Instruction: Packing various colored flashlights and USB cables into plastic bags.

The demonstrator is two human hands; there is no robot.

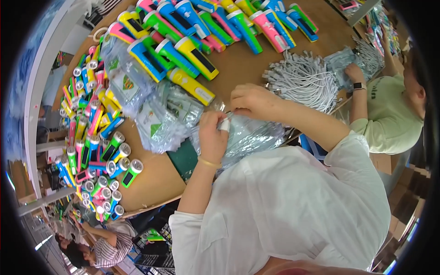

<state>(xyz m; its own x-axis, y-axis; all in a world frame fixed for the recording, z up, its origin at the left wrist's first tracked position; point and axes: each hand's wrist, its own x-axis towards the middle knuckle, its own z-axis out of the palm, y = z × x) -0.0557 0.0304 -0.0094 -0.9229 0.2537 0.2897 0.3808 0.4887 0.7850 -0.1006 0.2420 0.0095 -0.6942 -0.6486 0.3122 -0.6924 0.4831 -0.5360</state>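
My left hand (213,137) is closed in a pinch at the edge of a clear plastic bag (256,133), with a white wrap around one finger and a yellowish band at the wrist. Just right of it, my right hand (254,101) is bent over the same bag's upper edge, fingertips pressed together. The bag lies among a pile of similar bags against my white shirt. Beyond my left hand, a yellow flashlight (191,87) rests beside a heap of clear bags with printed cards (158,121). My right hand's fingertips are partly hidden.
Many colourful flashlights (197,23) lie along the table's far side, and more (94,151) pile up at left. A bundle of white cord straps (302,80) sits right of my hands. A co-worker in light green (389,110) reaches in from the right; others sit at lower left.
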